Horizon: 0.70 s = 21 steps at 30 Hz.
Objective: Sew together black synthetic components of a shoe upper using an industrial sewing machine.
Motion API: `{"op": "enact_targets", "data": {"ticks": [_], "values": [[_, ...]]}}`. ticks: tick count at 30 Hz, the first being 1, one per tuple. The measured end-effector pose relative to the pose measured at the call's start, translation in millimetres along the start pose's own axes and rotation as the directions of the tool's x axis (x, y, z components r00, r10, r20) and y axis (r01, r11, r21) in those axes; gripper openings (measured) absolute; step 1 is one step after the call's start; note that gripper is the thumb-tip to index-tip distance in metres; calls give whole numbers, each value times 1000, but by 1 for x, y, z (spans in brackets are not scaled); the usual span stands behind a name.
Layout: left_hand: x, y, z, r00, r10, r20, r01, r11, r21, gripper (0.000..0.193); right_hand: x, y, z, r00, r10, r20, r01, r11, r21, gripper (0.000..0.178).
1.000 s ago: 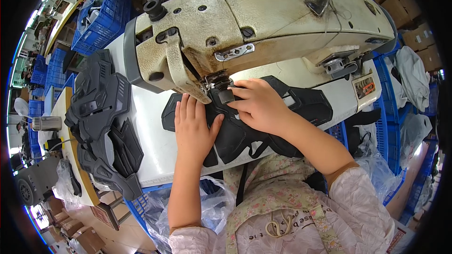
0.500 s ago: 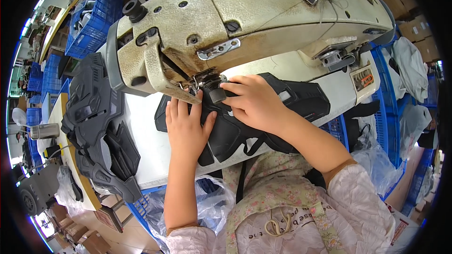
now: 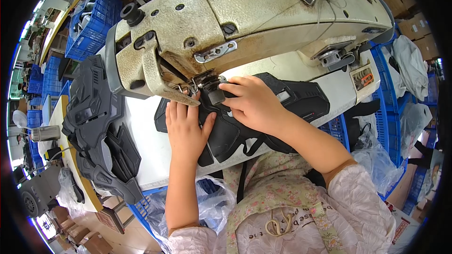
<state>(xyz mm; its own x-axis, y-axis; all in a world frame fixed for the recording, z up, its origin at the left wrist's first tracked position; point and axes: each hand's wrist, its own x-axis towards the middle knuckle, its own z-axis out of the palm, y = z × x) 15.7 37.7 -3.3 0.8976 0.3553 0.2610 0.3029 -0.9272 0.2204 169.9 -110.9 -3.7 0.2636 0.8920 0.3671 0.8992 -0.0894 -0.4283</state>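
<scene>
Table (image 3: 141, 131): machine head (image 3: 245, 23) hides needle, hands (image 3: 188, 127) cover workpiece (image 3: 301, 99)

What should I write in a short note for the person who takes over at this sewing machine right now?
Left hand: flat, palm down on the black padded fabric piece, fingers just left of the needle area.
Right hand: pressing the same piece from the right, close to the presser foot.
The piece lies under the head of the worn cream industrial sewing machine.
A stack of similar black pieces lies on the white table, left.
Whether the seam is finished cannot be seen.
</scene>
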Motion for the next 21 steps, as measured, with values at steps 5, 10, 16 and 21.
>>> {"op": "enact_targets", "data": {"ticks": [5,10,16,21], "values": [[0,2,2,990,-136,-23,132,984,-122,65,1,0,1,997,-35,-63,35,999,-3,25],[1,3,-2,996,-84,14,85,995,-44,65,-2,2,2,1000,-10,-29,10,1000,9,20],[0,1,-4,992,-117,49,121,990,-75,63,0,2,3,997,-37,-67,38,999,12,24],[0,2,-2,993,-102,52,105,992,-68,61,-2,5,3,1000,6,-16,-5,999,37,21]]}}
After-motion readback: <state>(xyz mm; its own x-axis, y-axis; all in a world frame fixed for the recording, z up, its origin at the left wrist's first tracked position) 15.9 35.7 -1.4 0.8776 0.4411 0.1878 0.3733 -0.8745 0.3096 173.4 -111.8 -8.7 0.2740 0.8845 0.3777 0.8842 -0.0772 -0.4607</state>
